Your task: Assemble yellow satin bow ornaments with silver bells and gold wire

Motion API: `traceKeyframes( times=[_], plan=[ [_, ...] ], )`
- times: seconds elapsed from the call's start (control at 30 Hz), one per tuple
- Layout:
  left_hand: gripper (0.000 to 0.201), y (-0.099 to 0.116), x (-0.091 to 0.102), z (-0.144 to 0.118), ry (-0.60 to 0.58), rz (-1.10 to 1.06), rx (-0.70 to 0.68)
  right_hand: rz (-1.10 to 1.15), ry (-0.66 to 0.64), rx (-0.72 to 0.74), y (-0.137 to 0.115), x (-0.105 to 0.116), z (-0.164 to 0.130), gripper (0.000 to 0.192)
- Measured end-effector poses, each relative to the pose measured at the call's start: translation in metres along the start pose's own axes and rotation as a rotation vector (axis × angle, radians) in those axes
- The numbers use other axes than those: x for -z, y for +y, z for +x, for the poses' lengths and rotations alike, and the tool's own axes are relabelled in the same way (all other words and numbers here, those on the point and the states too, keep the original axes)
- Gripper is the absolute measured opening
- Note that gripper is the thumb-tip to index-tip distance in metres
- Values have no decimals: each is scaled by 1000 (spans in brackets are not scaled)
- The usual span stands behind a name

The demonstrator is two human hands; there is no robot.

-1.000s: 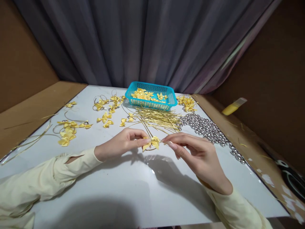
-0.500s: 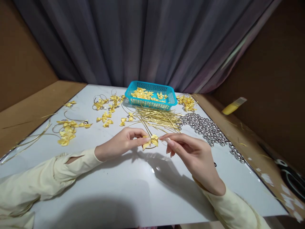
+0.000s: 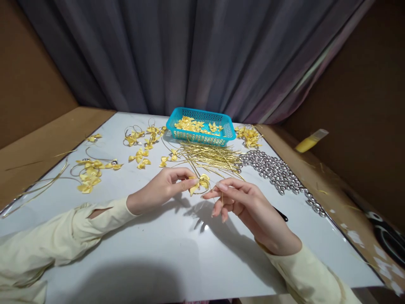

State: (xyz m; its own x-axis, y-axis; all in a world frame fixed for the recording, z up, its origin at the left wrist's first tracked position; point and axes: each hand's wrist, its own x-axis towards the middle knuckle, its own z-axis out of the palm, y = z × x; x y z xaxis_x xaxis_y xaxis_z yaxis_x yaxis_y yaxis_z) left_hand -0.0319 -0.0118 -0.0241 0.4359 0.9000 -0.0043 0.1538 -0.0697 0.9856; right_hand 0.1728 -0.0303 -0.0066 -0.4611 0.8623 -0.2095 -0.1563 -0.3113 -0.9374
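Fingers of the left hand [image 3: 163,189] pinch a yellow bow [image 3: 204,181] above the table [image 3: 152,253]. The right hand [image 3: 255,207] nearly closes its fingertips — on what, I cannot tell — and a slack left pinch could let the bow twist.

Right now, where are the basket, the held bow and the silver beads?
Basket [image 3: 208,115], head view: back wall.
Held bow [image 3: 204,182], head view: right wing.
Silver beads [image 3: 272,167], head view: middle of the pile.

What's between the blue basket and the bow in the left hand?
Head view: a heap of gold strands lies between the blue basket and the held bow.
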Motion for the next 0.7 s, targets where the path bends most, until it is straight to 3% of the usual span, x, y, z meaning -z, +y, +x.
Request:
traceKeyframes(
  times=[0.2, 0.37, 0.47, 0.57, 0.7],
  plan=[
    [21, 0, -1, -1, -5, 2, 1, -79, 96, 178, -1, 2, -2, 16],
    [21, 5, -2, -2, -25, 247, -69, -222, 258, 406, -5, 8, -4, 11],
    [21, 6, -3, -3, -42, 387, -148, -222, 297, 468, -10, 11, -6, 8],
    [21, 4, -3, -4, -67, 482, -244, -213, 291, 505, -13, 13, -8, 7],
    [21, 3, -3, -3, -107, 509, -269, -345, 140, 472, -16, 17, -11, 10]
  ],
)
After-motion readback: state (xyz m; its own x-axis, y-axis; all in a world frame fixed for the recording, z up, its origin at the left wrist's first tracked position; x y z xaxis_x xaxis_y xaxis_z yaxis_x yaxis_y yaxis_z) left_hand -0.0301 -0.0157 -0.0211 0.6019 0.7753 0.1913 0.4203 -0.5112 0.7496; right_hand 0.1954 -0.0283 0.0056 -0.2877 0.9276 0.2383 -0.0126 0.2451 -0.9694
